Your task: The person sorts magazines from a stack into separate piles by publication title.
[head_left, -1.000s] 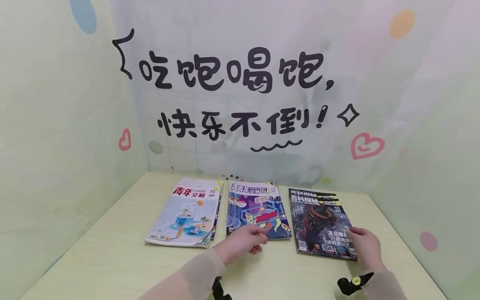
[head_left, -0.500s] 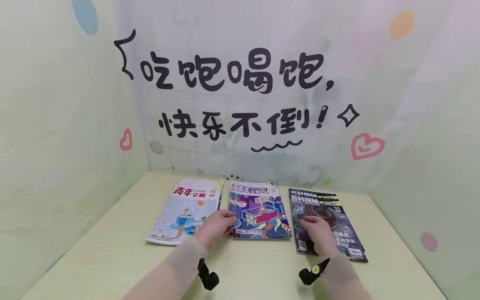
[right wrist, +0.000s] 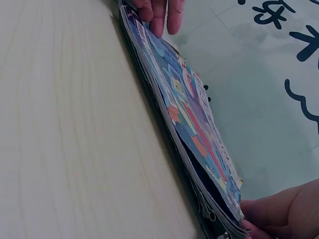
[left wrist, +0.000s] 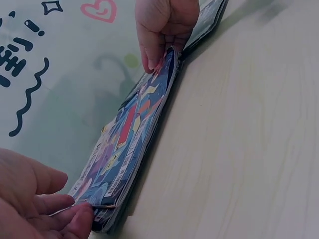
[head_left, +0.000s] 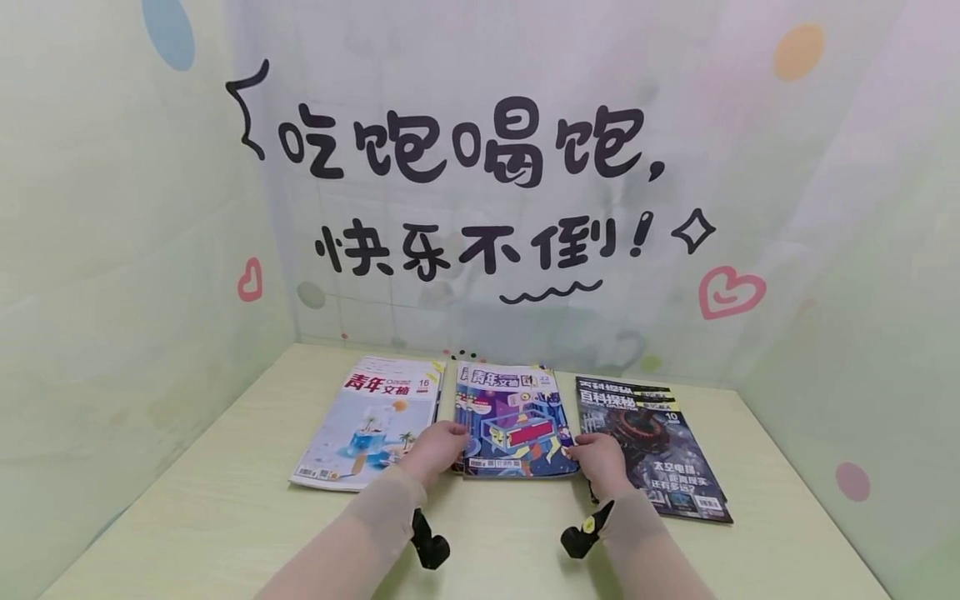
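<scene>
The middle stack of magazines [head_left: 517, 421] lies on the table, its top cover purple and blue. My left hand [head_left: 437, 454] is at its left edge; in the left wrist view, loosely bent fingers [left wrist: 79, 219] touch that edge. On the opposite side my right hand [head_left: 602, 462] holds the near right corner, where the pages [right wrist: 209, 209] bow and spread slightly in the right wrist view. Left of this stack lies a white-covered magazine pile [head_left: 367, 425], partly hidden by my left arm. Dark magazines [head_left: 660, 442] lie behind my right hand on the right.
The pale wooden table [head_left: 510, 550] meets printed cloth walls [head_left: 480, 333] at the back and both sides. Black wrist cameras [head_left: 430, 542] are strapped on both wrists. Small gaps separate the stacks.
My right hand has moved left, off the dark magazines to the middle stack's right edge. My left hand has moved from the middle stack's front to its left edge.
</scene>
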Tool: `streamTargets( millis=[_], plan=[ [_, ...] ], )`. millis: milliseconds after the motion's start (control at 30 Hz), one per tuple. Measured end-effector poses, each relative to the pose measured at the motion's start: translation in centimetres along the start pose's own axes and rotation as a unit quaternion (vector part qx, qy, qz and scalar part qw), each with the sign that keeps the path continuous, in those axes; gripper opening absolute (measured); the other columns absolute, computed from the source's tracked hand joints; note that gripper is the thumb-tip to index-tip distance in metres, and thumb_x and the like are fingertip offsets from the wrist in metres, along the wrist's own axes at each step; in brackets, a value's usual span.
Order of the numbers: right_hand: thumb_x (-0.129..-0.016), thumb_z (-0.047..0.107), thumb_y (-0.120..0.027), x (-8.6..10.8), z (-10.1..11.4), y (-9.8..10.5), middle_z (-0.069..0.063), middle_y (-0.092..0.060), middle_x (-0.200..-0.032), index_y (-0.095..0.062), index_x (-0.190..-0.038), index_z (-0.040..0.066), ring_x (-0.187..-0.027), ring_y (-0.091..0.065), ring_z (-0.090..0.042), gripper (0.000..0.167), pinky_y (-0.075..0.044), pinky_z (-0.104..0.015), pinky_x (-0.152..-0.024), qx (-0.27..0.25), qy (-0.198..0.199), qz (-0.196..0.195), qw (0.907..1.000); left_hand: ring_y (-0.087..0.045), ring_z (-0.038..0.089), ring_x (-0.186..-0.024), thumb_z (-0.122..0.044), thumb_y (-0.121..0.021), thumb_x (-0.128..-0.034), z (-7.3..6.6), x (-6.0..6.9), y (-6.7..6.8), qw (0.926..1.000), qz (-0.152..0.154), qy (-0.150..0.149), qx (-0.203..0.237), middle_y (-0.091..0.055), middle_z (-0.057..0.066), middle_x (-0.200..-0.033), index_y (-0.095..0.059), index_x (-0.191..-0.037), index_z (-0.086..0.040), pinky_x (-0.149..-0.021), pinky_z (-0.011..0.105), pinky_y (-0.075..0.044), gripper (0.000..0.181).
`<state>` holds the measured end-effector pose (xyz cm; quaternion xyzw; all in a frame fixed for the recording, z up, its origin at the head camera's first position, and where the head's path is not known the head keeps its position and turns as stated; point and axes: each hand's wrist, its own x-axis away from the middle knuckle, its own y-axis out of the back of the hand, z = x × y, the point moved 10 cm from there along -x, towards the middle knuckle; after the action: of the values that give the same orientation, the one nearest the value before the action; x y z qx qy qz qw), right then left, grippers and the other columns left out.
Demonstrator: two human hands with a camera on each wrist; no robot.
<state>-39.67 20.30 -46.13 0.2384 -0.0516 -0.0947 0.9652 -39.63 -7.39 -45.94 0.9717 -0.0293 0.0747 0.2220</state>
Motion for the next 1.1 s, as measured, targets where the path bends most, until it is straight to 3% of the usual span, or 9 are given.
streamTargets(
  millis=[133, 300, 433, 567, 700, 900, 1100],
  plan=[
    [-0.084, 0.001, -0.067, 0.3, 0.1, -0.1, -0.025, -0.063, -0.107, -0.063, -0.113, -0.012, -0.082, -0.059, -0.024, 0.032, -0.049, -0.029, -0.061, -0.008, 0.000, -0.011, 0.9999, -0.051, 0.038, -0.119, -0.017, -0.051, -0.0976, -0.5, 0.2, -0.1, 1.0000, -0.004, 0.002, 0.008, -0.056, 0.021, -0.129, -0.053, -0.131, 0.005, -0.098, 0.053, -0.044, 0.040],
    [-0.083, -0.001, -0.067, 0.4, 0.1, -0.1, -0.023, -0.064, -0.102, -0.063, -0.113, -0.013, -0.080, -0.058, -0.023, 0.032, -0.048, -0.028, -0.061, -0.020, 0.005, -0.024, 0.9995, -0.053, 0.037, -0.116, -0.011, -0.047, -0.0983, -1.1, 0.3, -0.7, 0.9981, 0.005, -0.014, 0.060, -0.050, 0.027, -0.132, -0.041, -0.138, 0.010, -0.097, 0.050, -0.046, 0.046],
    [-0.083, -0.003, -0.067, 0.4, 0.0, -0.7, -0.021, -0.064, -0.099, -0.061, -0.114, -0.013, -0.081, -0.058, -0.022, 0.034, -0.049, -0.028, -0.063, -0.047, 0.005, -0.011, 0.9988, -0.058, 0.032, -0.106, -0.003, -0.040, -0.0982, -1.2, 0.5, -1.6, 0.9940, 0.026, -0.036, 0.100, -0.053, 0.027, -0.126, -0.035, -0.139, 0.014, -0.087, 0.041, -0.053, 0.045],
    [-0.084, -0.004, -0.066, 0.4, -0.1, -1.3, -0.020, -0.063, -0.099, -0.060, -0.116, -0.013, -0.082, -0.058, -0.021, 0.034, -0.050, -0.027, -0.064, -0.074, 0.001, -0.002, 0.9972, -0.062, 0.025, -0.092, 0.001, -0.036, -0.0970, -0.9, 0.7, -2.1, 0.9901, 0.037, -0.029, 0.132, -0.056, 0.023, -0.119, -0.032, -0.142, 0.012, -0.077, 0.036, -0.057, 0.046],
    [-0.083, -0.005, -0.066, 0.4, -0.2, -1.4, -0.022, -0.062, -0.102, -0.059, -0.117, -0.014, -0.085, -0.059, -0.023, 0.036, -0.052, -0.029, -0.067, -0.081, -0.001, -0.004, 0.9967, -0.064, 0.025, -0.086, 0.004, -0.034, -0.0959, -0.2, 0.6, -2.5, 0.9803, 0.042, -0.002, 0.193, -0.052, 0.026, -0.123, -0.021, -0.147, 0.008, -0.073, 0.035, -0.058, 0.053],
    [-0.085, 0.002, -0.066, 0.5, -0.4, -1.5, -0.025, -0.060, -0.111, -0.058, -0.119, -0.013, -0.091, -0.058, -0.025, 0.038, -0.052, -0.034, -0.075, -0.093, -0.015, 0.006, 0.9956, -0.061, 0.027, -0.099, 0.011, -0.033, -0.0921, 1.2, -0.1, -2.7, 0.9541, 0.037, 0.021, 0.296, -0.048, 0.026, -0.130, -0.019, -0.149, 0.005, -0.079, 0.034, -0.057, 0.059],
    [-0.090, 0.008, -0.062, 0.6, -0.6, -1.7, -0.028, -0.052, -0.127, -0.051, -0.129, -0.012, -0.093, -0.056, -0.027, 0.046, -0.049, -0.039, -0.083, -0.132, -0.042, 0.019, 0.9902, -0.059, 0.029, -0.106, 0.013, -0.031, -0.0919, 1.5, -0.3, -2.6, 0.9356, 0.037, 0.032, 0.350, -0.047, 0.027, -0.134, -0.019, -0.150, 0.004, -0.082, 0.034, -0.056, 0.060]
  ],
)
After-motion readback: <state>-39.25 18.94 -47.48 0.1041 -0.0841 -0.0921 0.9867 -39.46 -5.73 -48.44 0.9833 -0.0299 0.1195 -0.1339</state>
